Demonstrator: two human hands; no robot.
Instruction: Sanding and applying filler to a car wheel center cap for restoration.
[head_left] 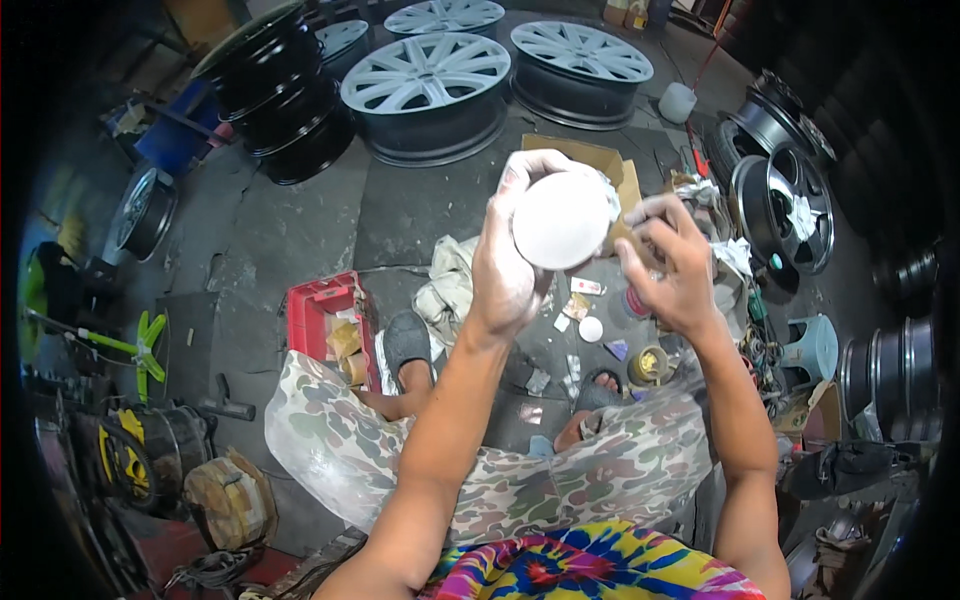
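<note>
White disc (562, 222) sits clamped in the left hand (508, 250), fingers curled round its edge, broad face toward the viewer. Right of that grip, the right hand (675, 262) is half curled; whether its fingertips pinch a small tan piece (621, 238), I cannot tell. Below the grip spreads a stained, dark grey floor (300, 235), strewn with scraps (538, 380); left of the grip stands a red crate (318, 300). Beyond it lie spoked wheels (430, 72) and a cardboard box (600, 160), partly hidden by the left hand. Dark margins swallow the room's sides; the disc's underside is hidden.
</note>
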